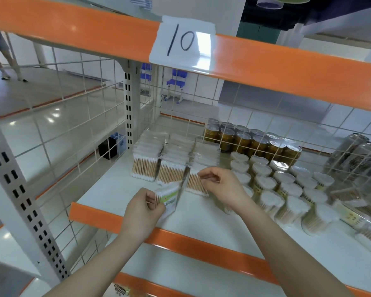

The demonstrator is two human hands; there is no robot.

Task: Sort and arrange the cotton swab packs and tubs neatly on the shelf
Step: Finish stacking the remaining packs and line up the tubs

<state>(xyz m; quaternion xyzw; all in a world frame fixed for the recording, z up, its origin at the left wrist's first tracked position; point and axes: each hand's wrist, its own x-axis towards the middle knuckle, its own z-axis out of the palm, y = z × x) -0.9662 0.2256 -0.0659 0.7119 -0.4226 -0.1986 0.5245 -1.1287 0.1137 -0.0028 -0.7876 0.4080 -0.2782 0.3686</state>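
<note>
Fingers of the left hand curl round a flat cotton swab pack with a green and white label, holding it upright just above the front part of the white shelf, near its orange front lip. Just to the right, the right hand hovers with thumb and forefinger brought together at the top of the frontmost pack in the right-hand row; motion blur makes it hard to tell whether it actually pinches the wrapper.

Beyond the hands, three rows of clear packs stand side by side, wooden sticks upright and white tips showing at the bottom edge. Right of those rows sits a cluster of clear tubs full of swabs, their white tops facing up, the nearest ones tilted. Behind the tubs, against the wire mesh back, stand gold-coloured round tubs with clear lids. More loose packs lie at the far right of the shelf, blurred.

Above, an orange beam carries a paper label marked "10".
</note>
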